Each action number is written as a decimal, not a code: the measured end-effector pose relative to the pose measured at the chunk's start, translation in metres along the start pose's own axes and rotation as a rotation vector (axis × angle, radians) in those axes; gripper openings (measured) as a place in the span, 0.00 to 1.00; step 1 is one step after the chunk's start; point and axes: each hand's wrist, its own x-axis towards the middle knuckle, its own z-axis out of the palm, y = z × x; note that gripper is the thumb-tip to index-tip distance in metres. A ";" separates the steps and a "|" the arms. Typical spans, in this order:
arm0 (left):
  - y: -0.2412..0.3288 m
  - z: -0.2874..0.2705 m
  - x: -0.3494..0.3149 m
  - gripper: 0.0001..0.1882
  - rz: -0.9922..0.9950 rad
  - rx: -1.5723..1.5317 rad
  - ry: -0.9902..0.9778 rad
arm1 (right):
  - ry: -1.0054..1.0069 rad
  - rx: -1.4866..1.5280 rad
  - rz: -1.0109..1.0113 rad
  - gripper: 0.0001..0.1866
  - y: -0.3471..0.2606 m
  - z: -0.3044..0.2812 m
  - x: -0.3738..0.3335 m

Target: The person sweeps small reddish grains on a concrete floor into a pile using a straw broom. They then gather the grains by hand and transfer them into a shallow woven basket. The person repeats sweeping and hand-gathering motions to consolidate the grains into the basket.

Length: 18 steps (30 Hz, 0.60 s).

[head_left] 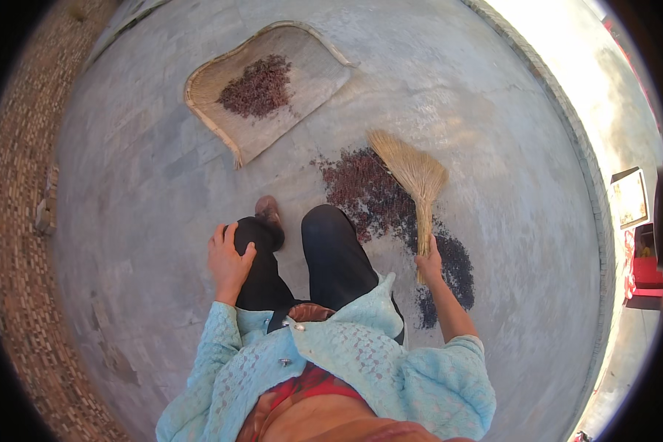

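Holding the broom (pixel 418 180), my right hand (pixel 431 262) is wrapped around its handle (pixel 423 221), right of the frame's middle. The broom's wide end is by the red pile (pixel 353 184), just above the middle. Black bits (pixel 457 269) lie near that hand. My left hand (pixel 229 261) sits spread on my knee (pixel 259 234). A tray (pixel 309 81) at the upper left holds a red heap (pixel 258 87).

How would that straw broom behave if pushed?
The broom, made of thin, seemingly dry stalks, is probably light for its size. Its fanned bristles would likely flex, while the bundled handle in the right hand seems stiffer.
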 end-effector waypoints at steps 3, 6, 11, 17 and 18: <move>-0.001 0.002 -0.003 0.28 0.002 0.000 0.010 | 0.028 -0.072 -0.094 0.49 0.014 -0.012 -0.085; -0.005 0.007 -0.002 0.29 0.005 -0.015 0.031 | 0.085 -0.054 -0.210 0.49 0.030 -0.021 -0.128; -0.005 0.007 -0.003 0.29 0.044 -0.003 0.035 | 0.059 0.268 0.033 0.50 0.009 -0.046 -0.145; 0.001 0.005 -0.004 0.29 0.012 0.037 0.002 | 0.093 0.508 0.157 0.42 0.014 -0.040 -0.088; 0.000 0.004 -0.006 0.28 0.006 0.046 -0.002 | 0.081 0.518 0.144 0.42 0.018 -0.036 -0.089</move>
